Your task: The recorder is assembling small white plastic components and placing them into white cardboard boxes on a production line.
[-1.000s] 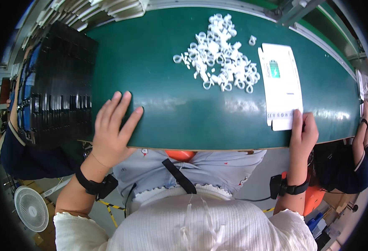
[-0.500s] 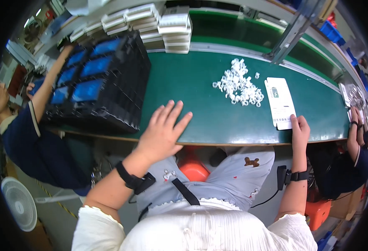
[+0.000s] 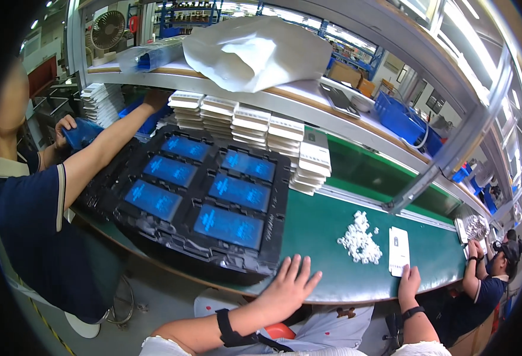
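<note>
My left hand lies with its fingers spread at the front edge of the green table, beside a stack of black plastic trays, and holds nothing. The top tray has several compartments, each with a blue-wrapped flat pack. At the right, my right hand pinches the near end of a flat white carton between thumb and fingers. The carton rests on the tabletop. Left of it lies a loose heap of small white ring-shaped parts.
Stacks of white flat boxes stand behind the trays. A shelf above carries a large white sheet and a blue basket. A co-worker's arm reaches behind the trays from the left; another person sits at the far right.
My view has swung up and to the left, showing more of the trays and shelf. Both hands keep about the same places at the table, the right still on the carton.
</note>
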`<action>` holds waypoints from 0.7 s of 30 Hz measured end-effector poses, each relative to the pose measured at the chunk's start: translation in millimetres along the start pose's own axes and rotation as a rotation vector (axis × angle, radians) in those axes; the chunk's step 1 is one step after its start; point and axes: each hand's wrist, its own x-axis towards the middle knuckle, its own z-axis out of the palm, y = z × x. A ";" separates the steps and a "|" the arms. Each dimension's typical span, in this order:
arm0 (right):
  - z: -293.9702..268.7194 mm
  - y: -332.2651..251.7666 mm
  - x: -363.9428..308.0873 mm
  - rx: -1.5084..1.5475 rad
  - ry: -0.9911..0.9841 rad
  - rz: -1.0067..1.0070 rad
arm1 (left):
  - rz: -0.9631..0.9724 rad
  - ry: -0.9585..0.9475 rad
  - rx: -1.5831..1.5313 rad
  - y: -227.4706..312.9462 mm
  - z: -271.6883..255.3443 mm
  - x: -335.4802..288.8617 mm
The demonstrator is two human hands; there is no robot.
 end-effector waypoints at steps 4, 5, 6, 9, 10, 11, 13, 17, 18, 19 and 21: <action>-0.8 -4.1 2.5 -0.106 -0.032 -0.061 | 0.026 0.051 0.026 0.5 5.2 5.2; -0.2 -3.9 3.5 -0.105 -0.034 -0.051 | 0.034 0.043 0.027 0.1 5.2 6.6; -0.6 -3.7 5.9 -0.118 -0.040 -0.053 | 0.029 0.033 0.015 0.2 4.6 7.8; -1.9 -11.5 7.7 -0.155 -0.065 -0.049 | 0.030 -0.003 -0.007 -1.4 1.3 8.9; -2.8 -14.0 8.5 -0.182 -0.082 -0.068 | 0.015 -0.012 -0.020 -1.0 0.3 7.7; -0.7 -13.1 9.3 -0.182 -0.067 -0.096 | 0.011 -0.019 -0.020 -0.6 1.1 8.6; -2.9 -11.5 6.6 -0.177 -0.069 -0.078 | -0.002 -0.055 -0.046 1.8 -4.2 9.4; -6.8 -16.3 0.0 -0.146 -0.074 -0.031 | -0.071 -0.063 -0.067 6.4 -12.6 3.1; -3.2 -10.9 -1.5 -0.133 -0.056 -0.022 | -0.088 -0.038 -0.079 6.9 -10.0 2.4; -1.7 -8.8 -2.7 -0.111 -0.033 -0.031 | -0.110 -0.037 -0.092 7.8 -10.5 3.1; -0.7 -7.6 -5.5 -0.068 -0.014 -0.054 | -0.133 -0.048 -0.101 10.5 -12.8 2.6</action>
